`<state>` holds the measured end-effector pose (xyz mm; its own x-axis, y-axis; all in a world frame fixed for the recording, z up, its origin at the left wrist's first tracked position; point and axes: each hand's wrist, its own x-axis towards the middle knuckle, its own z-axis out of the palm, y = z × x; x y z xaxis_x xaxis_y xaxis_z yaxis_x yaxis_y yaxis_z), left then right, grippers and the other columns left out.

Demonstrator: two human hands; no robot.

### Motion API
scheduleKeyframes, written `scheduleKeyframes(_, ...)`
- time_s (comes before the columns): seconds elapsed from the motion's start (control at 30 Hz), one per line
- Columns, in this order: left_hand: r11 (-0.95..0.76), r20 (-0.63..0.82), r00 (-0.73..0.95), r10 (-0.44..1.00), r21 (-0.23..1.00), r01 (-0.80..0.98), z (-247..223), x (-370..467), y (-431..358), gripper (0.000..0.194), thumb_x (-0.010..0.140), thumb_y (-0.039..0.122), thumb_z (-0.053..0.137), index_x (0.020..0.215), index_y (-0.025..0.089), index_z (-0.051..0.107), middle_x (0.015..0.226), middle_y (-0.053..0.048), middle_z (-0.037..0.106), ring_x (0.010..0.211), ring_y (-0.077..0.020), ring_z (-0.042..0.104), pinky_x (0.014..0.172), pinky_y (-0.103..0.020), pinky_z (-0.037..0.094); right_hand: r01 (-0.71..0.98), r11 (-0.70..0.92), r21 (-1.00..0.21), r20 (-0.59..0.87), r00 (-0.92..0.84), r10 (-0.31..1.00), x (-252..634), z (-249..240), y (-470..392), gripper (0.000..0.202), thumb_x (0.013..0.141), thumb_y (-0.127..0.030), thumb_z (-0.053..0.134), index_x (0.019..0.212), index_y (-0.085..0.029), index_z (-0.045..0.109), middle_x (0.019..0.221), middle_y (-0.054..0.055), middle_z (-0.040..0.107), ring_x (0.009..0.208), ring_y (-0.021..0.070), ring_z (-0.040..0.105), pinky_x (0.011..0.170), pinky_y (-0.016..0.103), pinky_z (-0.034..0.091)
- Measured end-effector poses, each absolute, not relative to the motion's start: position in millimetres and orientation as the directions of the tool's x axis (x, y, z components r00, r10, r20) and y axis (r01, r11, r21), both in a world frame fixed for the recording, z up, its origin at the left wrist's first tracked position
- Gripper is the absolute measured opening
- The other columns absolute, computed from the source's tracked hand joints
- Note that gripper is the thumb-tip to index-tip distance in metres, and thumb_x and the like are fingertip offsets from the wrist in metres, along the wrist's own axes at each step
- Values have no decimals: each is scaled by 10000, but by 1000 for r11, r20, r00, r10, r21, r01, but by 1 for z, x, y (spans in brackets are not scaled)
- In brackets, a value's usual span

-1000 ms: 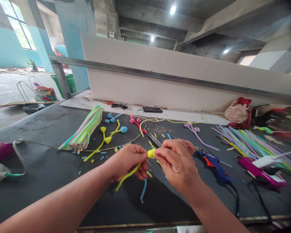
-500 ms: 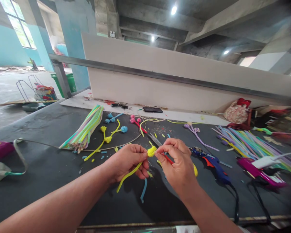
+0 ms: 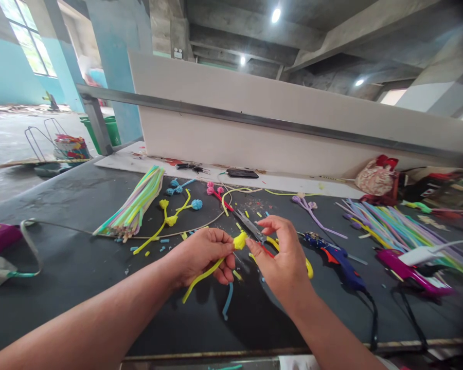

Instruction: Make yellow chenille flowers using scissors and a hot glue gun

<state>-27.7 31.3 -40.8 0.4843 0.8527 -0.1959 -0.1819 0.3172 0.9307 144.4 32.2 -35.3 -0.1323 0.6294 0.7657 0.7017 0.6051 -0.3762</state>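
Between thumb and fingers my left hand (image 3: 212, 254) pinches a yellow fuzzy stem piece (image 3: 239, 240) with a small bud at its end; its tail hangs down toward the front left. At the bud's right side is my right hand (image 3: 280, 252), thumb near the bud and index finger raised apart from it. Scissors (image 3: 248, 224) with yellow and red on the handles lie partly behind my right hand. A blue stem piece (image 3: 228, 302) lies below my left hand. Left of the hands rests a branched yellow piece (image 3: 171, 221).
A bundle of pastel stems (image 3: 137, 205) lies at the left, another (image 3: 401, 226) at the right. A blue glue gun (image 3: 341, 264) and its cable are right of my hands. A magenta device (image 3: 412, 275) sits further right. A phone (image 3: 242, 173) lies at the back.
The index finger of my right hand has lifted off the yellow bud and opened away from the thumb. My left hand keeps its pinch, nearly unmoved.
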Motion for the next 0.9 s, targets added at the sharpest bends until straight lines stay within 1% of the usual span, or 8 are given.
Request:
scheduleKeyframes(0.1,291,-170,499,850,941,-174,-41,-28,30,96,783,225,540,750,143,504,575,1,587,410,-94,555,379,-185,447,704,574,-418,744,-96,661,144,-37,32,282,727,-201,615,976,-227,486,905,34,553,758,182,541,759,391,440)
scheduleKeyframes(0.3,232,-152,430,890,963,-139,-38,-27,27,144,753,258,583,788,175,470,585,32,559,354,-32,404,297,-114,222,694,554,-460,720,-73,690,141,-41,31,318,717,-201,605,1004,-226,471,936,52,571,797,199,540,777,415,436)
scheduleKeyframes(0.47,219,-205,345,916,976,-2,-34,-22,26,183,750,295,583,754,199,427,489,80,483,307,-27,329,286,-115,173,663,537,-521,682,-55,729,135,-43,28,321,697,-181,625,983,-242,493,914,37,565,805,198,527,783,397,421)
scheduleKeyframes(0.53,217,-213,325,921,976,24,-33,-22,25,156,758,288,557,750,202,428,474,83,475,293,-30,321,279,-118,167,563,512,-649,606,-26,795,136,-40,27,350,686,-197,647,998,-255,500,932,30,555,830,196,520,770,372,418)
scheduleKeyframes(0.6,207,-200,334,921,978,15,-33,-22,25,163,756,295,553,729,201,423,475,79,481,289,-29,316,274,-120,164,343,471,-813,508,21,861,141,-33,28,328,720,-259,649,1013,-264,502,946,22,548,847,183,514,752,338,419)
scheduleKeyframes(0.7,218,-183,385,905,975,-48,-33,-25,26,208,745,327,565,695,196,411,514,63,506,291,-21,320,270,-122,153,2,409,-912,406,134,904,152,-25,32,162,809,-388,579,794,-230,543,763,-8,524,732,146,492,696,285,406)
scheduleKeyframes(0.8,272,-188,452,872,954,-127,-33,-28,28,216,736,333,573,690,189,418,557,46,527,292,-21,336,264,-129,141,-62,318,-946,302,186,935,159,-25,36,357,826,-444,548,573,-202,480,588,-27,433,587,126,422,613,266,377)
scheduleKeyframes(0.9,328,-209,493,844,930,-167,-32,-31,29,150,737,305,540,726,177,462,580,29,537,301,-29,355,268,-135,151,-60,185,-981,176,129,976,157,-33,37,280,808,-416,573,637,-198,540,647,-11,495,608,129,447,601,260,376)
